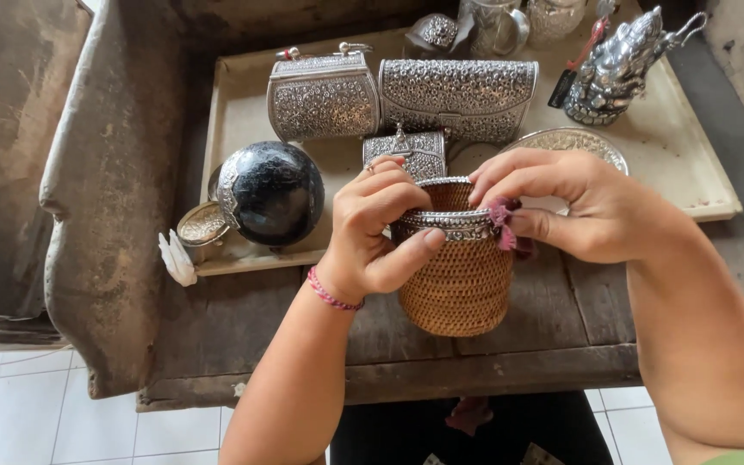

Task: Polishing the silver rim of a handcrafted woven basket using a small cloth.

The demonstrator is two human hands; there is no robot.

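Wooden table (pixel 561 319), hands (pixel 372 232) gripping woven cup (pixel 462 288)

Bare arms, pink braided bracelet (pixel 331 295) on L wrist.

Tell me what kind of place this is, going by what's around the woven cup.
Probably a silver craft workshop or handicraft seller's bench. A worn wooden table carries a tray of embossed silver clutch boxes and a silver figurine, while the left hand and right hand work on a silver-rimmed woven cup.

Left hand (pixel 372 232) grips woven basket (pixel 462 284) at silver rim; right hand (pixel 579 207) presses pink cloth (pixel 503 226) against rim.
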